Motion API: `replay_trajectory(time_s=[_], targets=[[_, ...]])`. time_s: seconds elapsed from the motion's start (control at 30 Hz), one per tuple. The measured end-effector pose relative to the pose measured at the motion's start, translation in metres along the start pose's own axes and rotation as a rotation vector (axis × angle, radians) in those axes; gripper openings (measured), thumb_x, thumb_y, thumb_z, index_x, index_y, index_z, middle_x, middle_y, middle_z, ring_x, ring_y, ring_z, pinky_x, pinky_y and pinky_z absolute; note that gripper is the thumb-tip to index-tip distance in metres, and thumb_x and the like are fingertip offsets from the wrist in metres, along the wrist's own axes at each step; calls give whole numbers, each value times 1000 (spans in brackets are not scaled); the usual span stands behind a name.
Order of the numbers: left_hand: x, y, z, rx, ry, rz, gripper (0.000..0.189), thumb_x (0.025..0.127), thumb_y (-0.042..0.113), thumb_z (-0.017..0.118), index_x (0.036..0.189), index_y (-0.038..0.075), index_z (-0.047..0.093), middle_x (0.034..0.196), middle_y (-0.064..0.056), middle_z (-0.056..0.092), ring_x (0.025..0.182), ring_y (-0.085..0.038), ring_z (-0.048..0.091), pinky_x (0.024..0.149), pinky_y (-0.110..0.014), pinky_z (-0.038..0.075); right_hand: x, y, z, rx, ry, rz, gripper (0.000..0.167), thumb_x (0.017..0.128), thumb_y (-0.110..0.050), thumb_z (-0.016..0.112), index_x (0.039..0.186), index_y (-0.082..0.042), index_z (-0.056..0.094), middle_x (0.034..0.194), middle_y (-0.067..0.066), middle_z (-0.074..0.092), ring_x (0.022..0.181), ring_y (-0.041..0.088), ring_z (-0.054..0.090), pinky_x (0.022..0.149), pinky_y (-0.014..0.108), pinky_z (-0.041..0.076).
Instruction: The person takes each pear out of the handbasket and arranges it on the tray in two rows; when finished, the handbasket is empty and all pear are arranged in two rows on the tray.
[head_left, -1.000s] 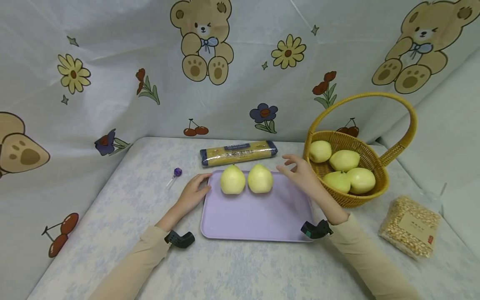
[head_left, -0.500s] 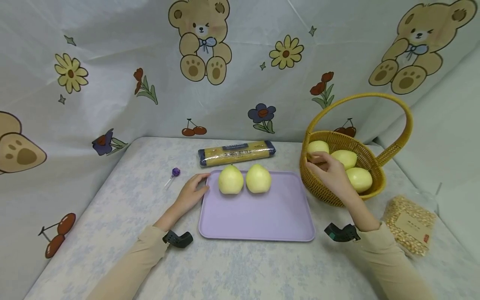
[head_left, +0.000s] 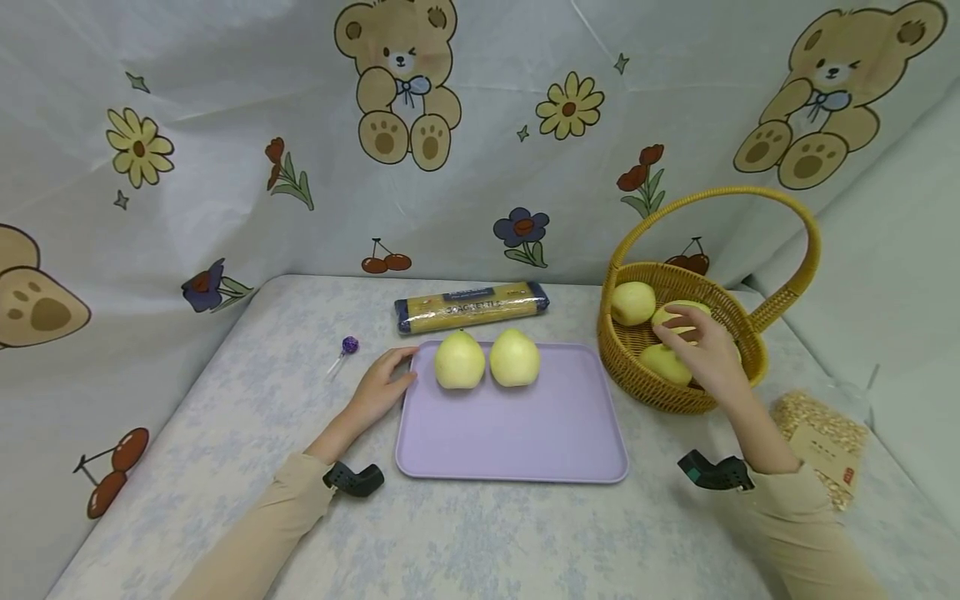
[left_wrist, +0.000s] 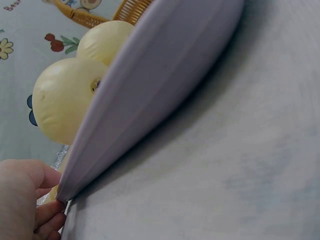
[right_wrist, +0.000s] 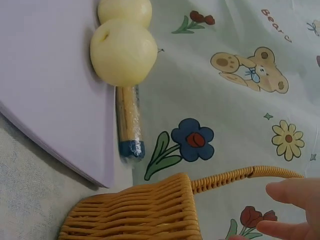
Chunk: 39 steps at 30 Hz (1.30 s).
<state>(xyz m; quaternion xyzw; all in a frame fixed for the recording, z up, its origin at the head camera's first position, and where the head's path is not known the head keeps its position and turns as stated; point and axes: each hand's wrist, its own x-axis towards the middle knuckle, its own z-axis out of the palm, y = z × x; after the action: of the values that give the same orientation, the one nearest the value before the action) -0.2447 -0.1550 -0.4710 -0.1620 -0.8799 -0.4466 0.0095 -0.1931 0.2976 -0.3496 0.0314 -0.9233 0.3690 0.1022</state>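
Observation:
My left hand (head_left: pixel 378 387) holds the far left corner of the lilac tray (head_left: pixel 513 437), fingertips at its rim; the left wrist view shows the thumb and fingers (left_wrist: pixel 49 220) around that corner. Two pale yellow-green pears, a left pear (head_left: pixel 459 362) and a right pear (head_left: pixel 514 358), stand side by side along the tray's far edge. My right hand (head_left: pixel 708 354) is over the wicker basket (head_left: pixel 637 375), thumb and fingers apart with nothing between them. Several pears lie in the basket, including one at the back left (head_left: pixel 633 302); the hand partly covers others.
A spaghetti pack (head_left: pixel 472 307) lies behind the tray. A purple lollipop (head_left: pixel 348 346) is left of it. Right of the basket sits a clear bag of yellow kernels (head_left: pixel 821 442), partly behind my right arm. The basket's tall arched handle (head_left: pixel 720 193) rises over its opening.
My right hand has moved right, from over the tray's far right corner to above the basket. The left hand stays at the tray, and the two pears there keep their places.

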Motion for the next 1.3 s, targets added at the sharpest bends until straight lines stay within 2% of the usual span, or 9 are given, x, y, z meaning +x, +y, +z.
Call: replay_trajectory(time_s=[0.1, 0.33, 0.5, 0.6, 0.7, 0.8, 0.93, 1.1, 1.3], targets=[[0, 0, 0, 1, -1, -5, 44, 95, 16, 54, 138, 6, 48, 142, -15, 48, 134, -32, 42, 115, -50, 31, 0, 2, -4, 11, 12, 1, 52, 97, -33, 53, 138, -2, 45, 118, 26, 59, 80, -11, 51, 62, 12, 48], [0, 1, 0, 1, -5, -10, 44, 96, 16, 54, 138, 6, 47, 142, -15, 48, 135, -32, 42, 115, -50, 32, 0, 6, -11, -42, 44, 36, 54, 96, -35, 53, 138, -3, 45, 118, 25, 60, 88, 8, 55, 68, 16, 44], [1, 1, 0, 3, 2, -1, 44, 95, 16, 54, 137, 6, 48, 141, -15, 49, 134, -32, 43, 115, -50, 32, 0, 10, -14, -39, 57, 27, 53, 95, -34, 55, 138, -3, 46, 116, 25, 60, 77, -14, 46, 66, 14, 42], [0, 0, 0, 6, 3, 3, 44, 95, 15, 54, 138, 6, 48, 141, -15, 49, 134, -32, 43, 114, -51, 32, 0, 11, -15, -39, 57, 29, 54, 95, -34, 56, 138, -3, 46, 116, 25, 60, 76, -16, 45, 69, 19, 43], [0, 0, 0, 8, 3, 5, 44, 95, 15, 55, 138, 6, 47, 142, -15, 48, 134, -33, 43, 114, -51, 32, 0, 13, -15, -57, 45, 36, 54, 95, -33, 56, 138, -2, 46, 116, 25, 61, 80, -10, 48, 70, 20, 44], [0, 0, 1, 10, 2, 4, 44, 95, 15, 54, 138, 6, 47, 142, -16, 48, 134, -33, 42, 114, -51, 32, 1, 17, -15, -69, 3, 41, 55, 94, -29, 57, 138, 0, 43, 117, 28, 60, 87, 15, 61, 68, 19, 46], [-1, 0, 1, 6, 1, -2, 45, 95, 15, 54, 138, 6, 47, 142, -15, 48, 135, -33, 42, 115, -51, 31, 3, 21, -13, -74, -54, 45, 59, 91, -23, 62, 139, 4, 40, 119, 33, 57, 100, 45, 59, 70, 32, 54], [-1, 1, 1, 2, 1, -5, 45, 95, 15, 54, 138, 6, 47, 143, -16, 48, 135, -33, 42, 115, -52, 31, 5, 24, -13, -95, -124, 55, 68, 85, -15, 69, 140, 6, 36, 119, 34, 56, 105, 49, 56, 80, 51, 54], [-1, 2, 0, -6, -1, -7, 45, 95, 15, 54, 138, 5, 47, 142, -16, 48, 135, -33, 42, 115, -51, 31, 6, 27, -13, -111, -183, 53, 75, 81, -12, 72, 142, 8, 32, 120, 35, 55, 109, 51, 55, 86, 55, 53]])
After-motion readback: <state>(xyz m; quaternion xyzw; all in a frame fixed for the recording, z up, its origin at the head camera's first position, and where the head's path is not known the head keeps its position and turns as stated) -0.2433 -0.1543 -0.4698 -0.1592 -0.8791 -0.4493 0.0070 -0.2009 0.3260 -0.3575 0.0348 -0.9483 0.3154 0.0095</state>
